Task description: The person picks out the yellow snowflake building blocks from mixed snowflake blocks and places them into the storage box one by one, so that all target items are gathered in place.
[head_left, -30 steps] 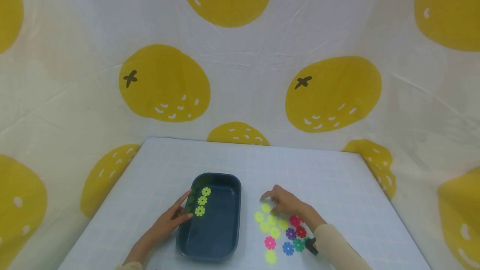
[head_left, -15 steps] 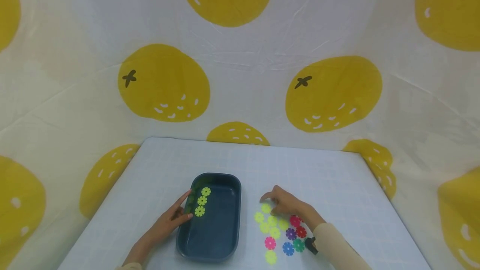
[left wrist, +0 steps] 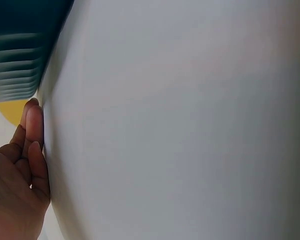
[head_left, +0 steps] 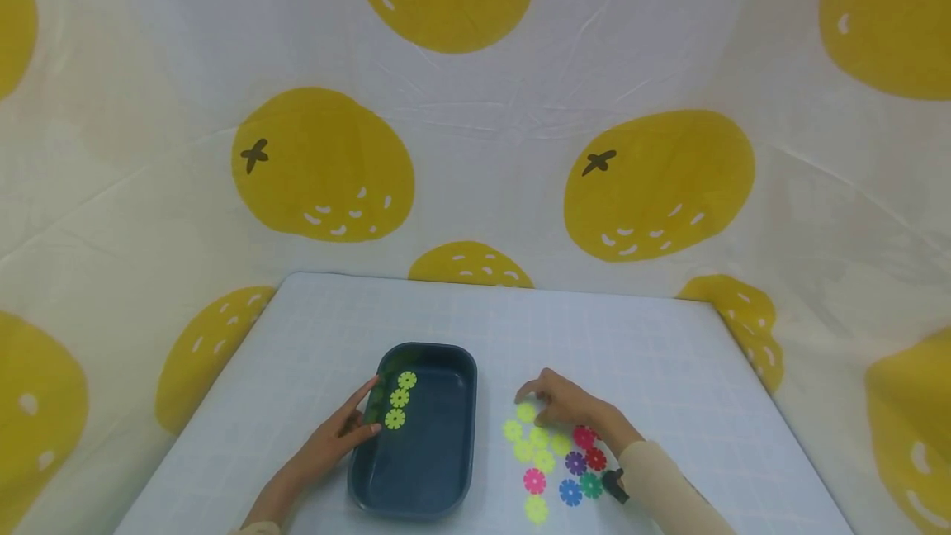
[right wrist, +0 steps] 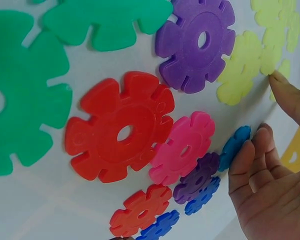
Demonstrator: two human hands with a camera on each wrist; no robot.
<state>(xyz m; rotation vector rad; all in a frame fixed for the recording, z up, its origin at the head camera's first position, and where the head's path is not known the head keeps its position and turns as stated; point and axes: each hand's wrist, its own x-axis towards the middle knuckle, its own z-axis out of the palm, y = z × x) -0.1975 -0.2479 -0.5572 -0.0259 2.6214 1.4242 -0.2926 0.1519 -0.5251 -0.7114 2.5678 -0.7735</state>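
Right-hand (head_left: 565,404) grip on disc (head_left: 526,413) unclear

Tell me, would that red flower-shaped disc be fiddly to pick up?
Probably a bit. The red disc looks like thin, stiff plastic lying flat on the table, so fingers may need to catch its notched edge. It seems light, and likely slides rather than rolls.
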